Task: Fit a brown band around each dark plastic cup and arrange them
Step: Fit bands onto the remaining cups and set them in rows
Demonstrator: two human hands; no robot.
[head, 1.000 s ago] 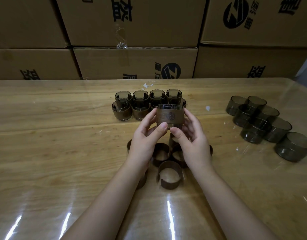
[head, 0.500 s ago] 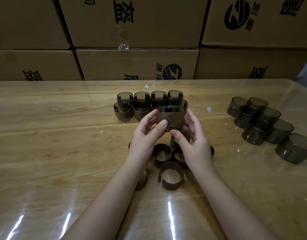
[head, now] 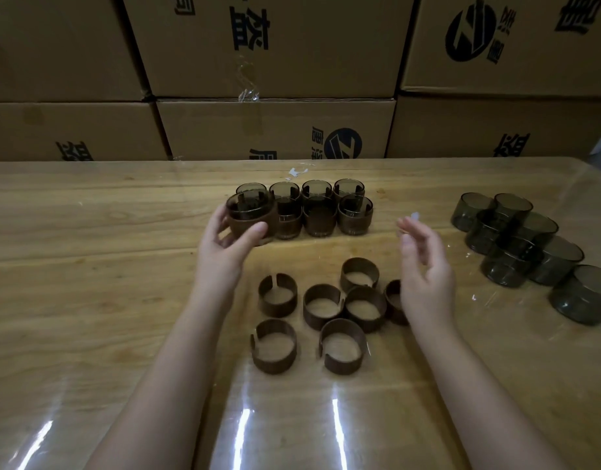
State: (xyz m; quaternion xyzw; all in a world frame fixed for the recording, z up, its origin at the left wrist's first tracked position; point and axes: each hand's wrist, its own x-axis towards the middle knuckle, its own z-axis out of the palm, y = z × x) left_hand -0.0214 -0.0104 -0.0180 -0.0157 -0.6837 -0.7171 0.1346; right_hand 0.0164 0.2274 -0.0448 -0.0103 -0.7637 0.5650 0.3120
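Banded cup [head: 249, 218] passed to one hand
The left hand [head: 224, 245] alone now holds it, shifted to the banded row's [head: 321, 212] left end — the right hand [head: 424, 269] has released, open, nearer the tabletop's [head: 88, 266] right edge.

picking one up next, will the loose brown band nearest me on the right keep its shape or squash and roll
Probably light and springy: the brown band is a thin strip with a gap, so a pinch may squash it. It rests on its edge on the table, so likely won't roll unless tipped.
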